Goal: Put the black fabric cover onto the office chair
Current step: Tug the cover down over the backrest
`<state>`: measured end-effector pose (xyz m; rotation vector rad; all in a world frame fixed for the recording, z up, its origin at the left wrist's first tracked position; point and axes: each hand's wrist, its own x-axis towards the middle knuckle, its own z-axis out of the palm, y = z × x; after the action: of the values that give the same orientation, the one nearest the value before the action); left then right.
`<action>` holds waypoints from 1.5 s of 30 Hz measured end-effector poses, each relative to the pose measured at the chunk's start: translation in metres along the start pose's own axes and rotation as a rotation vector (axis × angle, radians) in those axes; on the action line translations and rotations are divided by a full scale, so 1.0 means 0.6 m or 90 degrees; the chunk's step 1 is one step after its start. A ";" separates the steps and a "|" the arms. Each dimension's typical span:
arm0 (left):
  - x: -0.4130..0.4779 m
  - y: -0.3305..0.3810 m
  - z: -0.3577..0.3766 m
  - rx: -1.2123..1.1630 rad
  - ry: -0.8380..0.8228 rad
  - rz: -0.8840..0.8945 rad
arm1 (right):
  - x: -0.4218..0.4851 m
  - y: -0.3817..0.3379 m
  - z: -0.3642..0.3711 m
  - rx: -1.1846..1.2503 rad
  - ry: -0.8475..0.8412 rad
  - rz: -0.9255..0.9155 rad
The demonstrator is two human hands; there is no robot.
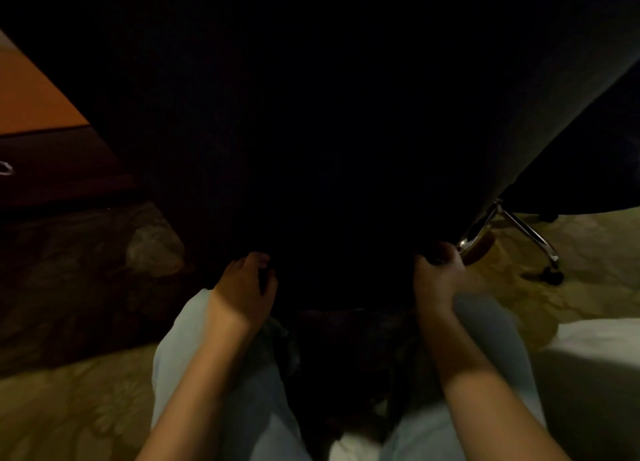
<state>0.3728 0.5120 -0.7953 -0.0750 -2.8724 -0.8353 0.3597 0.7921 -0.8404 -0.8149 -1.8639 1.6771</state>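
Observation:
The black fabric cover (311, 131) fills most of the dim head view, stretched over the office chair's back right in front of me. My left hand (242, 284) grips the cover's lower edge at the left. My right hand (438, 273) grips the same lower edge at the right, fingers curled round the fabric. The chair's chrome base leg (526, 232) and a caster (550, 275) show below the cover on the right. The rest of the chair is hidden by the cover.
A dark wooden desk with an orange top (31, 100) stands at the left. Patterned carpet (571, 287) lies all around. My knees in light trousers (249, 408) sit below my arms. A white surface (595, 356) lies at the lower right.

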 end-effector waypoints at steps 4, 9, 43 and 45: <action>-0.002 0.016 0.008 -0.009 -0.005 0.011 | -0.054 -0.013 0.057 -0.025 -0.040 -0.052; -0.003 0.018 0.014 0.002 -0.015 0.028 | -0.076 -0.005 0.084 -0.080 -0.105 -0.112; -0.005 -0.054 -0.013 0.018 0.076 0.023 | -0.028 0.003 0.021 -0.107 -0.021 -0.124; -0.003 -0.065 -0.017 0.016 0.075 0.006 | -0.004 0.002 -0.010 -0.068 0.046 -0.098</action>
<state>0.3725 0.4737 -0.8076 -0.0354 -2.7696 -0.7743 0.3656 0.7944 -0.8406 -0.7431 -1.9281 1.4461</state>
